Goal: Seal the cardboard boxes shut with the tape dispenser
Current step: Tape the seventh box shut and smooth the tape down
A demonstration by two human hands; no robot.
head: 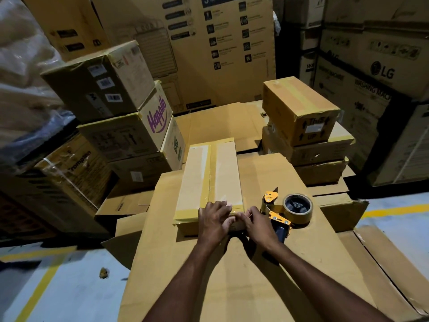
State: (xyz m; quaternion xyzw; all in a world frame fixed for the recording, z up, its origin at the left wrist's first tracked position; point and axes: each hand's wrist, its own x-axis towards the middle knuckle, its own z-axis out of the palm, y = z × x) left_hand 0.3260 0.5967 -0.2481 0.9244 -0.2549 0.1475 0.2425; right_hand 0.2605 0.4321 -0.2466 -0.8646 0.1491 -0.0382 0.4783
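Note:
A long narrow cardboard box lies on a large flat cardboard sheet, with yellowish tape running down its middle seam and across its near end. Both of my hands meet at that near end. My left hand presses bent fingers onto the tape at the box's edge. My right hand touches the same spot from the right, fingertips against the tape. The orange and blue tape dispenser, with its roll of tape, lies on the sheet just right of my right hand, held by neither hand.
A stack of taped boxes stands at the back right and a taller stack at the left. Big appliance cartons wall off the back. Grey floor with yellow lines lies at both sides.

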